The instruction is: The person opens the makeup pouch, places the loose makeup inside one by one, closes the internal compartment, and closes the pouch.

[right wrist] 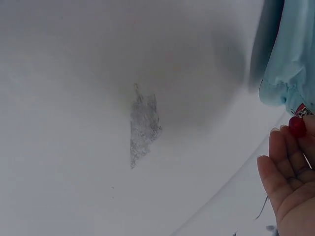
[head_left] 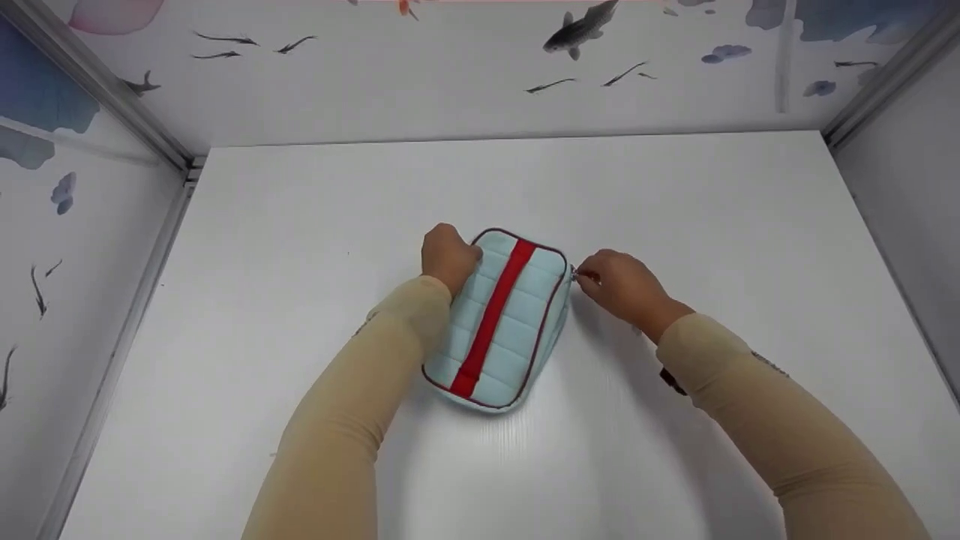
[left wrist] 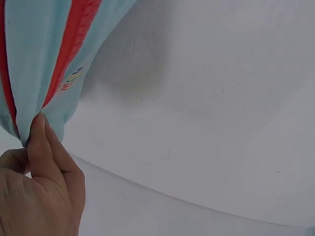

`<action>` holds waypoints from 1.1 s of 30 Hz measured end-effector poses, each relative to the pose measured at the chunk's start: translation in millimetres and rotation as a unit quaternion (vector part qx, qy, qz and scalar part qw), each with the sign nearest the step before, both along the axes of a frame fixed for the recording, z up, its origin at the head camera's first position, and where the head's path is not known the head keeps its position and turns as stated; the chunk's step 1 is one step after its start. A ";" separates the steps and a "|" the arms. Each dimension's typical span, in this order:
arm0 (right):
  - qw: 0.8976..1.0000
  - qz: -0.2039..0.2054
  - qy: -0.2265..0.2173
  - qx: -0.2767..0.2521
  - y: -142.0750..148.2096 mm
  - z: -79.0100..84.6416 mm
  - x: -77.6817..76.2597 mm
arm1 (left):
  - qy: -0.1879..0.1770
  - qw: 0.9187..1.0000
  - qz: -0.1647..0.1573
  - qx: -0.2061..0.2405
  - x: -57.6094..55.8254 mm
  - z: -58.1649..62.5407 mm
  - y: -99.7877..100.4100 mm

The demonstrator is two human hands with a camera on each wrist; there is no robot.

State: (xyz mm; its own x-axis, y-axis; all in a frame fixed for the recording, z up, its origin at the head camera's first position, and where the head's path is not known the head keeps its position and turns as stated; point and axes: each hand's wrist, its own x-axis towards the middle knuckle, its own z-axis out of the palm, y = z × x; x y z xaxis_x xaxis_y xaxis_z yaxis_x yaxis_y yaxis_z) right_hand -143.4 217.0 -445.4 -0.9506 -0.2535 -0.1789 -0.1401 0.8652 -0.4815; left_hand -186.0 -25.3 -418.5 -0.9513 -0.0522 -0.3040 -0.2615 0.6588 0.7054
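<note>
A light blue quilted zip pouch [head_left: 507, 322] with dark red piping and a red strap [head_left: 493, 322] down its face is tilted over the white table. My left hand [head_left: 448, 255] pinches its upper left edge between thumb and fingers. In the left wrist view, that hand [left wrist: 47, 182] grips a fold of the fabric beside a red band. At the upper right corner, my right hand [head_left: 619, 283] pinches the zipper pull. The right wrist view shows a red bead [right wrist: 297, 127] on the pull, at the fingertips of the right hand [right wrist: 290, 182].
The white tabletop [head_left: 300, 210] spreads around the pouch. White panels printed with fish and lily pads stand behind [head_left: 420, 82] and to the left [head_left: 90, 247]; a plain panel [head_left: 907, 180] is on the right. A grey scuffed patch [right wrist: 143, 125] marks the table.
</note>
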 end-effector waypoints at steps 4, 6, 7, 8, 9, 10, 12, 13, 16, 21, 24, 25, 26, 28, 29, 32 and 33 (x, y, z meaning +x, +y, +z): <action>1.000 -0.024 -0.018 -0.001 -3.4 -3.3 -5.0 | -0.007 1.000 0.015 0.024 4.7 -2.9 -1.7; 0.999 -0.037 -0.025 -0.002 -4.0 -4.1 -7.9 | -0.013 0.999 0.018 0.031 6.3 -4.3 -1.9; 0.999 -0.042 -0.028 -0.002 -4.5 -4.3 -9.2 | -0.019 0.999 0.021 0.034 7.0 -5.1 -2.0; 0.998 -0.045 -0.031 -0.003 -4.8 -4.6 -10.4 | -0.024 0.999 0.022 0.039 7.8 -5.7 -2.1; 0.998 -0.047 -0.031 -0.003 -4.9 -5.2 -11.5 | -0.030 0.998 0.023 0.043 8.6 -6.1 -2.2; 0.998 -0.047 -0.031 -0.003 -5.0 -5.9 -12.6 | -0.034 0.998 0.023 0.044 9.3 -6.3 -2.5; 0.998 -0.048 -0.035 -0.006 -5.2 -7.4 -14.4 | -0.042 0.998 0.024 0.045 10.2 -7.0 -3.4; 0.998 -0.048 -0.036 -0.007 -5.7 -7.9 -15.1 | -0.045 0.998 0.024 0.044 10.6 -7.1 -3.9; 0.997 -0.052 -0.048 -0.011 -6.8 -10.2 -16.4 | -0.049 0.998 0.015 0.034 11.1 -8.0 -5.8; 0.995 -0.064 -0.072 -0.020 -8.4 -14.2 -17.8 | -0.059 0.998 -0.015 0.024 10.0 -10.0 -10.8; 0.995 -0.067 -0.077 -0.022 -7.8 -16.1 -18.6 | -0.071 0.997 -0.032 0.029 8.7 -11.5 -15.6; 0.995 -0.065 -0.079 -0.021 -7.5 -16.7 -18.9 | -0.076 0.996 -0.036 0.032 8.3 -12.0 -17.4; 0.995 -0.063 -0.079 -0.019 -7.3 -17.2 -19.2 | -0.079 0.995 -0.040 0.035 8.2 -12.4 -19.2; 0.994 -0.061 -0.084 -0.015 -7.2 -18.3 -19.9 | -0.088 0.994 -0.045 0.049 8.1 -13.7 -22.9; 0.994 -0.061 -0.088 -0.013 -7.5 -18.6 -20.2 | -0.093 0.993 -0.048 0.056 8.0 -14.6 -24.6; 0.993 -0.062 -0.098 -0.013 -8.6 -20.4 -20.9 | -0.112 0.989 -0.054 0.075 8.7 -17.0 -29.4; 0.993 -0.063 -0.100 -0.013 -8.9 -21.0 -20.9 | -0.118 0.988 -0.055 0.081 9.1 -17.8 -31.0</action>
